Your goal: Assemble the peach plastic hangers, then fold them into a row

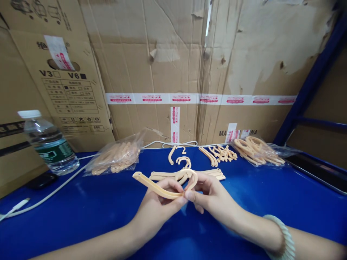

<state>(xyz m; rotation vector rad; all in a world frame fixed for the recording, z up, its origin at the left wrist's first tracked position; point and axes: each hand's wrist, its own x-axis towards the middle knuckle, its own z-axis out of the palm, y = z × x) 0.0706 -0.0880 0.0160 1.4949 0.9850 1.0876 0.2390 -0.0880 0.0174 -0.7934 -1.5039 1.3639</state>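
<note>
My left hand (159,202) pinches a long, curved beige hanger arm (151,185) near its inner end; the free end points up to the left. Between the fingers of my right hand (208,193) is a beige hanger hook (193,177), its curve upward. The two pieces meet at my fingertips, where the fingers hide the joint. Just behind my hands lie beige clothes hangers (162,176) with their hooks pointing away. Farther back are a loose hanger arm (171,156) and a small loose hook (181,149).
Stacked hanger arms (208,156) and a pile of hooks (223,153) lie at the back right. Plastic bags of beige parts (116,157) (256,150) flank them. A water bottle (51,144), white cable (51,196) and black phone (320,169) rest on the blue table (94,216). Cardboard (151,72) stands behind.
</note>
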